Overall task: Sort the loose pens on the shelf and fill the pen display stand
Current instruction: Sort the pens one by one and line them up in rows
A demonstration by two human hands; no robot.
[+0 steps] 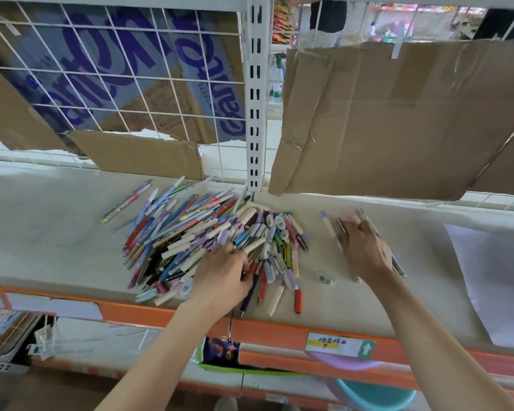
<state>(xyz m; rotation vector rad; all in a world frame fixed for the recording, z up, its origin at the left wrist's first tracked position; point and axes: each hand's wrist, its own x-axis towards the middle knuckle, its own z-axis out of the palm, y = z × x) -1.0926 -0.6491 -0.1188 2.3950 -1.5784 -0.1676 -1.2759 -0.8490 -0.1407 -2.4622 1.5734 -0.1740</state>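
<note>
Orange metal runs along the front edge of the shelf (pixel 279 327), with a small label tag (pixel 340 345) stuck on it at the right, showing handwritten characters and a green arrow. Below that edge, a turquoise tub (pixel 374 396) peeks out at the bottom.

Up on the pale shelf surface, both forearms reach in. The left hand (pixel 220 277) lies palm down on the near right edge of the pile of pens (pixel 196 241), fingers curled down among the barrels; whether it actually pinches one, I cannot tell, since the fingertips are buried. Right in front of it, a few strays lie loose: a red pen (pixel 298 301), a cream one (pixel 275 301) and a dark blue one (pixel 248 301), all pointing toward the shelf edge.

Over on the right, well apart from the heap, the right hand (pixel 365 247) rests on a small separate group of pens (pixel 333 229), fingers spread and fairly straight, blurred at the tips. One small white oval thing (pixel 325 277) sits alone between the two hands, too small to identify.

The pile itself fans out leftward, a jumble of blue, red, purple, green and cream barrels, with a single long pen (pixel 126 201) lying off by itself at the far left.

Behind it all, a white slotted upright (pixel 255 114) rises at centre, a wire grid (pixel 116 84) to its left with printed cardboard behind, and a big brown cardboard sheet (pixel 398 120) hangs to its right.
</note>
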